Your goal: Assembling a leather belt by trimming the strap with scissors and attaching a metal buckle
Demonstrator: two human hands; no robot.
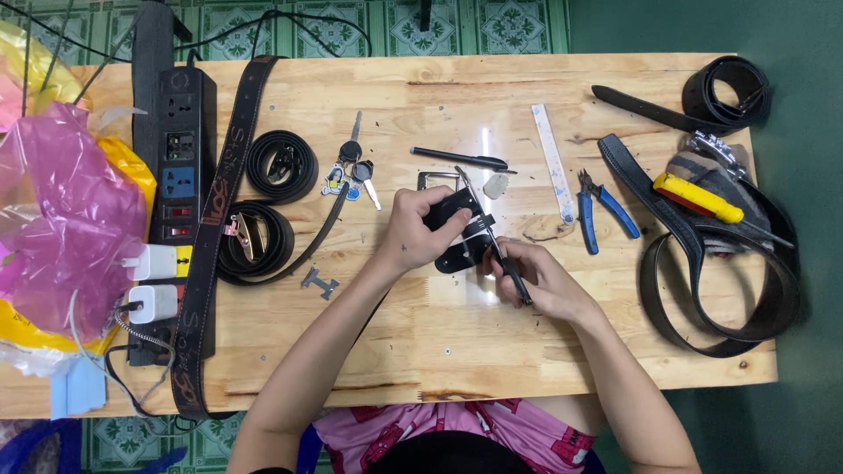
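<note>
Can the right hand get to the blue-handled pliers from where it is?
Probably yes. The right hand holds a thin black-handled tool, so that would need setting down. The blue-handled pliers lie just beyond it on bare table, nothing between.

Left hand (420,230) grips a black belt end (457,233) at mid-table; right hand (537,279) holds a thin black-handled tool (499,250), tip against the belt end. Wooden table (439,342). Blue-handled pliers (606,211) lie right of the hands, keys (353,171) and coiled black belts (268,202) to the left, black power strip (180,167) near the left edge.
</note>
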